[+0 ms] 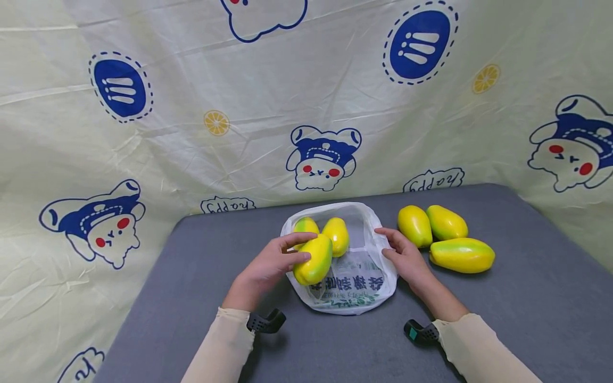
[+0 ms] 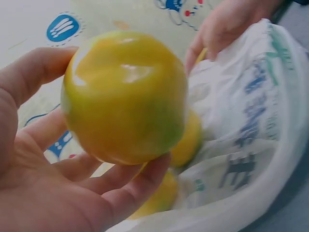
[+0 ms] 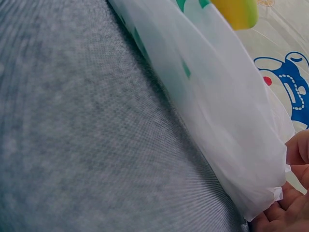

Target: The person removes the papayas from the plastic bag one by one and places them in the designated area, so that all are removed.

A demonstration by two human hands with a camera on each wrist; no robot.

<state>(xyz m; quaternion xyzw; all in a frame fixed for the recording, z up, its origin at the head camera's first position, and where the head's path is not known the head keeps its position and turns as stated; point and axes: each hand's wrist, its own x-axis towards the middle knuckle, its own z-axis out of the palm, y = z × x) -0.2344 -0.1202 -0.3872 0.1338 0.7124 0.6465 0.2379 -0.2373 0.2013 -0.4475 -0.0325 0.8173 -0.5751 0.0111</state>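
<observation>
My left hand (image 1: 272, 266) grips a yellow-green papaya (image 1: 313, 260), thumb on one side and fingers curled beneath it in the left wrist view. The fruit is held over the left part of an open white plastic bag (image 1: 390, 274) with dark printing. Inside the bag, toward its far left, lie two more papayas (image 1: 337, 236), one partly hidden by the hand. At the bag's right rim, my right hand (image 1: 406, 258) pinches the plastic; its fingers (image 3: 289, 205) show at the bag's edge in the right wrist view.
Three papayas (image 1: 462, 255) lie close together on the grey table (image 1: 191, 298), right of the bag and beyond my right hand. A pale printed cloth (image 1: 182, 154) hangs behind the table. Both wrists wear a black band (image 1: 421, 332).
</observation>
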